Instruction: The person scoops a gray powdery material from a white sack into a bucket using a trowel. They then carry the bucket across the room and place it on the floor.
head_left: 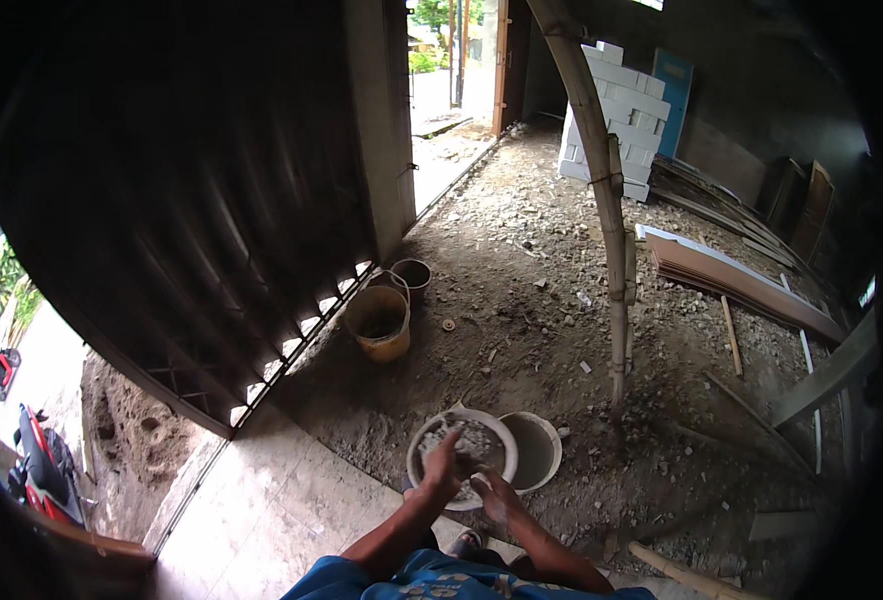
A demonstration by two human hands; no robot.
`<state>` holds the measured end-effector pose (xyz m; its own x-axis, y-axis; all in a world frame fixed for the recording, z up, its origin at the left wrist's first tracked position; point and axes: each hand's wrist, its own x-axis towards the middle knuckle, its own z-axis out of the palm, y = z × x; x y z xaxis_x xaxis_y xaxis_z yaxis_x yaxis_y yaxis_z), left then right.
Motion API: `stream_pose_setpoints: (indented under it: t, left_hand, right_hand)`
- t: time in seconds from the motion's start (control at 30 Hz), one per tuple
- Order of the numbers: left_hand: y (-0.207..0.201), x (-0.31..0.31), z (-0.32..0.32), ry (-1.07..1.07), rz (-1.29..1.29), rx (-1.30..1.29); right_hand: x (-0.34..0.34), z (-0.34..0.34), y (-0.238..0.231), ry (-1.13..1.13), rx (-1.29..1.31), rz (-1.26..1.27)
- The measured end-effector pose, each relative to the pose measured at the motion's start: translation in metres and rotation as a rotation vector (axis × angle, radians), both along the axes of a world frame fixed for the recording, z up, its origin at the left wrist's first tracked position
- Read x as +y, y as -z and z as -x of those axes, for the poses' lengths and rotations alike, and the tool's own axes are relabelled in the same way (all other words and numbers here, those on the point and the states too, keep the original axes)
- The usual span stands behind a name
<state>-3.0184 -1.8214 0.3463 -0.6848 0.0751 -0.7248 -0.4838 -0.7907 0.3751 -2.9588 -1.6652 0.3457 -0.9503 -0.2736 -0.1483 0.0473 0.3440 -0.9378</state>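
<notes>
Both hands are over a round, pale-rimmed basin (508, 440) that holds grey, lumpy material (473, 440). My left hand (442, 467) is above the basin's middle, thumb up, with its fingers apart. My right hand (495, 494) reaches in over the near right rim, fingers stretched toward the left hand. The two hands are close together, and a dark patch between them is too small to make out. Touching the basin's right side, a pale bucket (534, 455) contains smooth grey liquid.
A yellowish bucket (386, 345) and a darker pail (417, 276) stand by the metal gate (211, 200). A bamboo pole (616, 260) rises from the rubble floor. White blocks (616, 120) are stacked far back; brown boards (721, 275) lie right. Pale tiles (261, 500) border the dirt.
</notes>
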Motion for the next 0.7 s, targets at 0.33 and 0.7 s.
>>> stream_pose_setpoints:
  t: [0.33,0.7]
  left_hand:
    - [-0.041,0.069,0.096,0.704,0.054,0.09]
    - [0.014,0.114,0.144,0.887,0.036,0.117]
  right_hand:
    - [0.038,0.058,-0.021,0.519,-0.216,0.021]
    - [0.061,0.112,0.012,0.746,-0.379,0.184]
